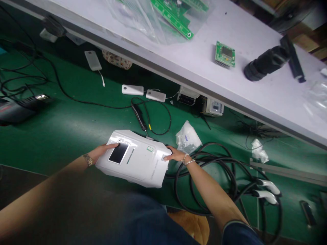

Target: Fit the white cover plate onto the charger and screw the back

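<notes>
A white box-shaped device point(138, 163) with a dark screen lies on the green mat point(63, 126) in front of me. My left hand point(102, 152) grips its left end, thumb resting by the screen. My right hand point(176, 154) presses on its right end, fingers flat on the casing. Thick black cable point(212, 163) coils out from the device's right side, ending in two white plug handles point(267, 192). An electric screwdriver point(139, 117) with its cord lies just behind the device.
A plastic bag point(187, 137) of small parts sits right of the device. Two white power banks point(133, 90) lie farther back. The grey shelf point(255, 68) above carries green circuit boards point(224, 54), clear bags and a black cylindrical tool point(268, 61).
</notes>
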The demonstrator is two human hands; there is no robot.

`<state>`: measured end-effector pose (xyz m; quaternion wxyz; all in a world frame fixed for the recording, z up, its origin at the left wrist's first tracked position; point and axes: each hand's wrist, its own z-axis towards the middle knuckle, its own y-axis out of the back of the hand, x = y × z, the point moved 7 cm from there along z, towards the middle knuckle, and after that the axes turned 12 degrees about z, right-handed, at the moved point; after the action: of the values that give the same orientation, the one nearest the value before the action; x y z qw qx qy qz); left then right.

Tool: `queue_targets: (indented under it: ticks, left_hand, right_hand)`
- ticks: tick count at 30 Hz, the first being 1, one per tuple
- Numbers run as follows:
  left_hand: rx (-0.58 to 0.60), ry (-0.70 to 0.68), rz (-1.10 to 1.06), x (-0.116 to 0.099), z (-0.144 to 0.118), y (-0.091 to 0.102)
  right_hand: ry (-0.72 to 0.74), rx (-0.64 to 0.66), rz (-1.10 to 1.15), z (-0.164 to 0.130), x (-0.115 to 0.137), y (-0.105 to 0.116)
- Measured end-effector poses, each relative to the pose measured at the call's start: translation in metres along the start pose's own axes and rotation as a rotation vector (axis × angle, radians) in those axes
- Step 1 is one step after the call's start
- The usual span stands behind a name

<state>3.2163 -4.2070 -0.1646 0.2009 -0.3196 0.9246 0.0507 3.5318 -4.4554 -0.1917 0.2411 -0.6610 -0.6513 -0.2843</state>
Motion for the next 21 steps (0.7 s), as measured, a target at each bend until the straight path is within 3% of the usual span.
queue_targets:
  ticks: [5,21]
  left_hand:
    - [0.110,0.050,-0.109,0.001,0.002,-0.004]
    - [-0.019,0.043,-0.103,0.005,0.011,-0.005]
  right_hand:
    - [-0.022,-0.004,0.078,-0.001,-0.007,-0.005]
    - [0.068,0.025,0.206,-0.013,-0.001,-0.015]
